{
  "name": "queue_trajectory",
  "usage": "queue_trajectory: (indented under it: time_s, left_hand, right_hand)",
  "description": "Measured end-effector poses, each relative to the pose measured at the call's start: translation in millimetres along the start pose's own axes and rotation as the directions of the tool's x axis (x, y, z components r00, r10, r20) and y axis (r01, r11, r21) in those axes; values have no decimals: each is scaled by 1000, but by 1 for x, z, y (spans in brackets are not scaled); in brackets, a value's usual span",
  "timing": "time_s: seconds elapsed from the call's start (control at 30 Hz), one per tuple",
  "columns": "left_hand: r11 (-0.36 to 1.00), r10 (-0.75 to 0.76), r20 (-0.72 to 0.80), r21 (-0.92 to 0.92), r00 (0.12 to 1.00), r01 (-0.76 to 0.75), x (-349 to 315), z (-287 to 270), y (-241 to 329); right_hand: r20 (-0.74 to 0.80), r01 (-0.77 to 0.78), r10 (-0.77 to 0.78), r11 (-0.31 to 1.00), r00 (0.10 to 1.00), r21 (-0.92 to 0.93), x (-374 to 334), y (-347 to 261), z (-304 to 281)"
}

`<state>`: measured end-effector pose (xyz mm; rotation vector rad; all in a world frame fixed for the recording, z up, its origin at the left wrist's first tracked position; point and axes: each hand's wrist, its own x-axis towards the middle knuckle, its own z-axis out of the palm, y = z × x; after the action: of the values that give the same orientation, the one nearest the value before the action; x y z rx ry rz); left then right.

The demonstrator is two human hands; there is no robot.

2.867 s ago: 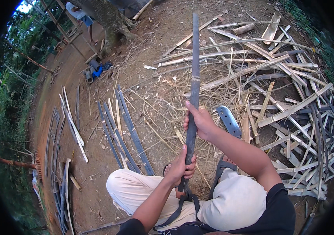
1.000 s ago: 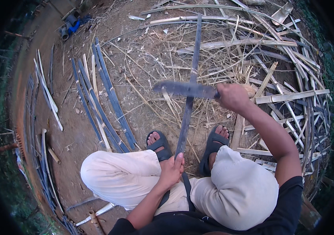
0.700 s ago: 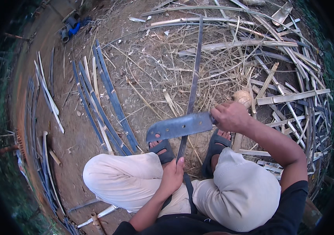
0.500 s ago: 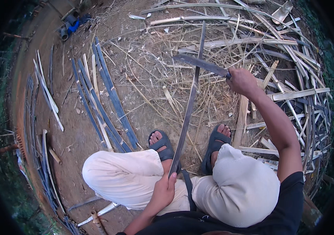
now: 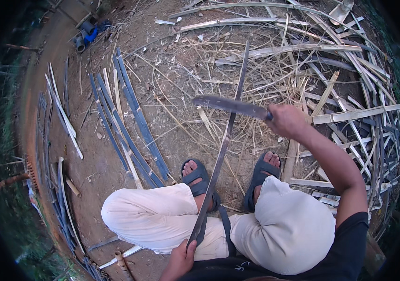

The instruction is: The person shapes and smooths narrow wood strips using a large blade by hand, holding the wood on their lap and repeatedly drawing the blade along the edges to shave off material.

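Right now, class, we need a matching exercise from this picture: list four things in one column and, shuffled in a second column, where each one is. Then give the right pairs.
Things:
1. knife
2. long strip
3. blue strips
4. sandals

Places:
A. on the person's feet
B. flat on the dirt, to the left
C. in the right hand
D. lower end in the left hand, running up between the knees

Pairs: 1-C, 2-D, 3-B, 4-A

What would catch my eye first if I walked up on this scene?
The long knife held crosswise in the right hand, its blade over a long bamboo strip that the left hand grips near the lap. To the right lies a tangle of split bamboo offcuts.
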<state>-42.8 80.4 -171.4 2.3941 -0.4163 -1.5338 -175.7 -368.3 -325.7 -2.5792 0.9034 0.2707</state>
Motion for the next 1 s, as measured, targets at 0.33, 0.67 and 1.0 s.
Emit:
queue_trajectory:
  time_s: [0.33, 0.67, 1.0]
  left_hand:
    - [953, -241, 62, -172, 968, 248, -47, 0, -33]
    - [925, -217, 12, -315, 976, 210, -56, 2, -55]
    - [887, -335, -43, -352, 941, 300, -57, 7, -67]
  right_hand:
    - [-71, -222, 219, 974, 973, -37, 40, 85, 16]
    - [-87, -264, 270, 962, 959, 67, 69, 101, 25]
    - [-33, -212, 215, 974, 976, 80, 103, 119, 29]
